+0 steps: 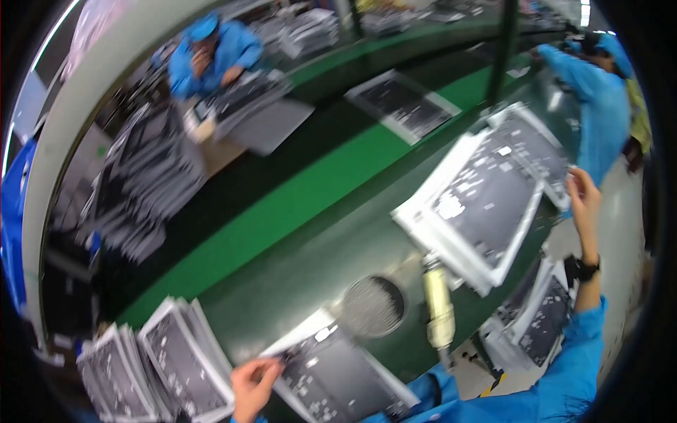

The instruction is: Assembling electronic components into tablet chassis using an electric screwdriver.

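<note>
At the lower middle, a dark grey flat panel (pixel 338 374) with pale edges and white specks lies close to me. My left hand (pixel 255 388) is at its upper left corner, thumb and fingers pinched together; what is between them is blurred. Far out to the right, my right hand (pixel 584 201) has its fingers closed at the edge of another grey panel (pixel 532 141), which lies partly over a stack of similar panels (pixel 486 204). Between the two work spots are a pale yellow electric screwdriver (pixel 438 303) and a round dish (pixel 365 307) of small metallic parts.
More panel stacks stand at lower left (pixel 180 359) and lower right (pixel 539 324). A green belt (pixel 282 233) runs diagonally past the bench, carrying a panel (pixel 403 106). One co-worker (pixel 211 56) sits across it; another (pixel 599 106) is at far right. A green post (pixel 502 56) rises behind.
</note>
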`<action>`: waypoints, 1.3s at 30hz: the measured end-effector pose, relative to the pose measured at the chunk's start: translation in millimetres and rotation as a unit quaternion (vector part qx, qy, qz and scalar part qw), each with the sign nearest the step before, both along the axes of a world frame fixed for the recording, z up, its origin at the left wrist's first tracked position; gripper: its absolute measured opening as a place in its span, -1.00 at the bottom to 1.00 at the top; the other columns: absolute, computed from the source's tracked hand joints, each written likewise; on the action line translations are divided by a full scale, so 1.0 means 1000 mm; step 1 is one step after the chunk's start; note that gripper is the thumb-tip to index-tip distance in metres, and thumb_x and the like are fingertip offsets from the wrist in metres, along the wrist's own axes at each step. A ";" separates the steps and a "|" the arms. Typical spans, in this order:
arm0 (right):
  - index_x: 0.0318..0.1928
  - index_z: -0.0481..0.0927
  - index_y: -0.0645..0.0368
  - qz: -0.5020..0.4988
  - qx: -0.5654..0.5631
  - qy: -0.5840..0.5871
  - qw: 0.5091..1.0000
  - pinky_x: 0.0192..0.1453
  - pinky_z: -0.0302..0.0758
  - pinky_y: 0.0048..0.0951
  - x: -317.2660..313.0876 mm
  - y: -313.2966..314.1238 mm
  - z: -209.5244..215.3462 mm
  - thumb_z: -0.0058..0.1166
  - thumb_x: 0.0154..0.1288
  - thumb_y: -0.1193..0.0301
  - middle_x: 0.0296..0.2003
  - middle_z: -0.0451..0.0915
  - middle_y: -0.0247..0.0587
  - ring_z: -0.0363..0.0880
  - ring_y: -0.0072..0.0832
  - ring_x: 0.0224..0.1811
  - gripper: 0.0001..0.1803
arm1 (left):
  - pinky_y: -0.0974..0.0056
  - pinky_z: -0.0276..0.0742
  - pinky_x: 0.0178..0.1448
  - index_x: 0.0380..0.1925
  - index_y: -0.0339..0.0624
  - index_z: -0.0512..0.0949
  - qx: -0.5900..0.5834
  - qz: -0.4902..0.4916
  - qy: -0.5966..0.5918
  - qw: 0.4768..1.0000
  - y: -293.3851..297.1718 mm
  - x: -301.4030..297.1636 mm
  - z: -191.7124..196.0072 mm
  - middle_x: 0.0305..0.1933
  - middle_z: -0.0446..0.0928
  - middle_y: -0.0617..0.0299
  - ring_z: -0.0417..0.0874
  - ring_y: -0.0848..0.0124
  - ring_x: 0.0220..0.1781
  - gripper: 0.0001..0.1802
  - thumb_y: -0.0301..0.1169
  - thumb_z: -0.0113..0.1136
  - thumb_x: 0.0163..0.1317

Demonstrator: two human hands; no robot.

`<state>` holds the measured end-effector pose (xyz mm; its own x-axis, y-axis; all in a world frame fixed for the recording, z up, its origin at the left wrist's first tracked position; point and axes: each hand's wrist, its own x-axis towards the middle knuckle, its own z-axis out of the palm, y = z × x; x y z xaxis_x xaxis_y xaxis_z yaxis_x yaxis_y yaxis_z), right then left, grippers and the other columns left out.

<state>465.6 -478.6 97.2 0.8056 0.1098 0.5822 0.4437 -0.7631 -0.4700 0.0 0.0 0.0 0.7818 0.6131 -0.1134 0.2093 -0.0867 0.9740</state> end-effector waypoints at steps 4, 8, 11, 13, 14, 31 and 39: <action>-0.16 0.67 0.26 0.247 -0.071 -0.037 0.966 -0.25 0.51 -0.42 -0.129 0.092 -0.025 0.24 0.19 0.49 -0.41 0.65 -0.19 0.61 -0.44 -0.38 -0.80 | 0.25 0.58 -0.06 -0.27 -0.30 0.68 0.254 -0.061 0.014 0.965 0.011 0.030 -0.011 -0.24 0.71 0.11 0.70 0.26 -0.19 -0.79 -0.55 0.46 0.07; -0.30 0.67 0.16 0.495 -0.129 0.016 0.859 -0.36 0.47 -0.42 -0.223 0.204 -0.037 0.33 -0.04 0.47 -0.50 0.58 -0.29 0.57 -0.39 -0.47 -0.78 | 0.18 0.57 -0.08 -0.34 -0.21 0.69 0.371 -0.098 -0.033 0.923 0.019 0.029 -0.018 -0.20 0.67 0.15 0.64 0.14 -0.14 -0.71 -0.48 0.57 -0.12; -0.25 0.66 0.20 0.563 -0.191 0.014 0.804 -0.40 0.44 -0.45 -0.246 0.272 -0.050 0.31 -0.05 0.47 -0.44 0.58 -0.30 0.55 -0.46 -0.46 -0.74 | 0.15 0.58 -0.09 -0.32 -0.20 0.69 0.425 -0.112 -0.051 0.897 0.016 0.034 -0.026 -0.21 0.65 0.16 0.65 0.14 -0.16 -0.68 -0.45 0.58 -0.13; -0.22 0.66 0.23 0.544 -0.238 -0.002 0.805 -0.39 0.46 -0.42 -0.247 0.282 -0.049 0.26 -0.07 0.51 -0.39 0.59 -0.29 0.57 -0.44 -0.43 -0.70 | 0.15 0.55 -0.07 -0.28 -0.15 0.70 0.429 -0.120 -0.062 0.893 0.009 0.042 -0.034 -0.16 0.64 0.20 0.64 0.16 -0.13 -0.67 -0.43 0.56 -0.11; -0.22 0.67 0.23 0.514 -0.256 -0.040 0.818 -0.38 0.46 -0.41 -0.240 0.282 -0.046 0.25 -0.09 0.52 -0.40 0.59 -0.29 0.57 -0.41 -0.43 -0.70 | 0.16 0.53 -0.05 -0.27 -0.13 0.71 0.434 -0.122 -0.068 0.890 0.007 0.046 -0.037 -0.13 0.64 0.22 0.63 0.18 -0.11 -0.69 -0.42 0.54 -0.08; -0.07 0.67 0.38 0.510 -0.262 0.047 0.818 -0.26 0.61 -0.38 -0.289 0.329 -0.091 0.21 -0.15 0.57 -0.18 0.60 -0.12 0.58 -0.31 -0.28 -0.52 | 0.20 0.43 -0.06 -0.14 -0.15 0.71 0.494 -0.130 -0.064 0.857 -0.007 0.031 -0.055 0.02 0.59 0.21 0.54 0.27 -0.08 -0.64 -0.30 0.46 0.03; -0.05 0.67 0.40 0.478 -0.274 0.054 0.833 -0.21 0.59 -0.33 -0.306 0.330 -0.096 0.20 -0.12 0.63 -0.18 0.58 -0.11 0.56 -0.25 -0.26 -0.52 | 0.21 0.39 -0.02 -0.13 -0.16 0.71 0.514 -0.119 -0.064 0.847 -0.006 0.028 -0.059 0.04 0.58 0.24 0.53 0.30 -0.03 -0.66 -0.29 0.41 0.09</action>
<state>159.6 -148.2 1.7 0.2416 0.9565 0.1638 0.9495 -0.1981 -0.2433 27.7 -6.4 -59.0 0.8628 0.1605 0.4793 -0.0345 -0.9273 0.3727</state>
